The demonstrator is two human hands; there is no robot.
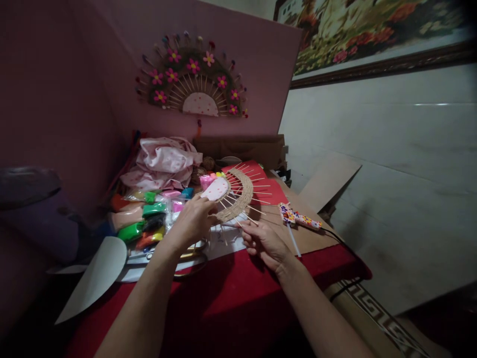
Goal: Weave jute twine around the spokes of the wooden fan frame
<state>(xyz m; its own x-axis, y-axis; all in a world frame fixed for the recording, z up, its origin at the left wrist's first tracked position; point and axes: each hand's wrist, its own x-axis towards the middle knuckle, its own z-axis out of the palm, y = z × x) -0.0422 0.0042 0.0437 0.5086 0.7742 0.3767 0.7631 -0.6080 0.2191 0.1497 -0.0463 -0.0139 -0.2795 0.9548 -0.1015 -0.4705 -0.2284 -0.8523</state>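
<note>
Item: half-round fan (247,191), twine band w/ radiating sticks (263,186) & spotted pink centre (215,189); loc. mid-table, held above white paper & cardboard (316,241), red sheet (276,193) behind. L hand (197,219): curled on fan at centre's near edge, fingertips partly hidden. R hand (264,242): thumb & forefinger drawn narrow, apparently pinching a stick at band's lower end; other fingers folded. Adj., R side: patterned glue gun (299,218), clear glue stick (293,239) protruding, black cord (345,244) off table edge; on/off n/k. Adj., L side: bagged coloured clay (131,231), heaped pink cloth (164,161). Wall: finished-looking flowered fan (194,74). Risks (judged): stick may snap or skew if R pinch twists; band may lift if glue is weak & hands pull apart; sticks may bend if L presses hard; gun may drag off if cord is snagged; R forearm may brush nozzle, poss. hot, if it swings outward.
</note>
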